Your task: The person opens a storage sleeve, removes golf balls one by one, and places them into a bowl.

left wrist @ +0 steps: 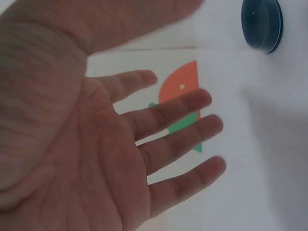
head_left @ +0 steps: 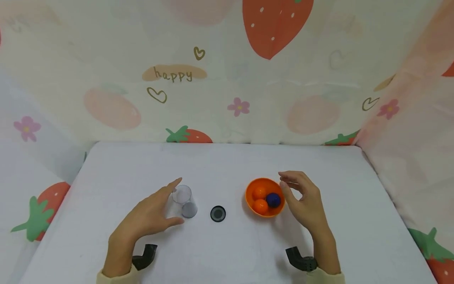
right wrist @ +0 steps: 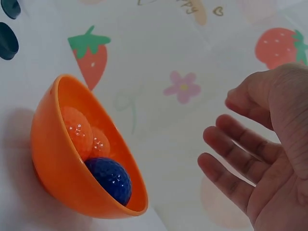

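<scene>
Both wrists sit at the near edge of the white surface (head_left: 227,165). Left hand (head_left: 152,215) lies released, fingers straight, just beside a clear cup (head_left: 184,202). Right hand (head_left: 305,201) is relaxed, holding nothing, just beside an orange bowl (head_left: 252,187) containing two orange balls (head_left: 260,206) and a blue ball (head_left: 273,199). Between cup and bowl lies a dark lid (head_left: 218,213).
</scene>
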Tool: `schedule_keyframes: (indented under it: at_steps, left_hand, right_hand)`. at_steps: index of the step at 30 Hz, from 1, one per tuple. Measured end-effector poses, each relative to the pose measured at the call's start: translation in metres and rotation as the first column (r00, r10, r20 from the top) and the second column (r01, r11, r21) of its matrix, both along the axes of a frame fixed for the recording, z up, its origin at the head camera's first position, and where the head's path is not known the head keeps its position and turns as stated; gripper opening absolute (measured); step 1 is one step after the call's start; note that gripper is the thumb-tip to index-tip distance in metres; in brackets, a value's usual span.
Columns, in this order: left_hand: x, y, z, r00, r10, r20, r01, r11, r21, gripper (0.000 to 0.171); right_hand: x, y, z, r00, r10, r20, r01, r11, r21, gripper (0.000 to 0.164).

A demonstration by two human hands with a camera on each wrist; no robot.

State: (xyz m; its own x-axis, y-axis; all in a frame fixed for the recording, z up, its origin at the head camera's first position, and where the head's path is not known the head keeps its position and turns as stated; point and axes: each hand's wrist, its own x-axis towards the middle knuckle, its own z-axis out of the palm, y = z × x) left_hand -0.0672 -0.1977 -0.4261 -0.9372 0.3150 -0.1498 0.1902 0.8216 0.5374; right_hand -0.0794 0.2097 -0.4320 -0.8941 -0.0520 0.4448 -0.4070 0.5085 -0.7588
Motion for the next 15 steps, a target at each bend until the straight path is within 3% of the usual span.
schedule_keyframes:
  at_steps: [2,5,7,10,12,15]
  left_hand:
    - [0.001,-0.004,0.001,0.999,0.002,-0.045,-0.002,1.000,-0.011,0.095]
    - [0.002,-0.012,0.002,0.985,0.012,-0.175,-0.016,1.000,-0.024,0.077]
    - [0.001,-0.016,0.001,0.959,0.021,-0.283,-0.029,0.999,-0.024,0.067]
    - [0.000,-0.021,-0.002,0.904,0.049,-0.425,-0.060,0.998,-0.012,0.058]
    - [0.001,-0.023,-0.003,0.875,0.072,-0.478,-0.082,0.997,0.000,0.056]
    - [0.001,-0.026,-0.004,0.854,0.089,-0.513,-0.101,0.995,0.006,0.055]
  right_hand:
    - [0.000,0.001,0.001,1.000,0.005,-0.009,-0.005,1.000,0.006,0.026]
    - [-0.003,0.004,0.001,0.999,0.021,-0.039,-0.019,0.998,0.059,0.027]
    - [-0.005,0.009,0.002,0.998,0.023,-0.059,-0.015,0.992,0.123,0.028]
    - [-0.008,0.020,0.001,0.997,-0.003,-0.082,0.020,0.978,0.205,0.031]
    - [-0.008,0.027,0.000,0.995,-0.031,-0.090,0.051,0.971,0.233,0.032]
    - [-0.007,0.036,-0.003,0.994,-0.060,-0.093,0.082,0.965,0.250,0.032]
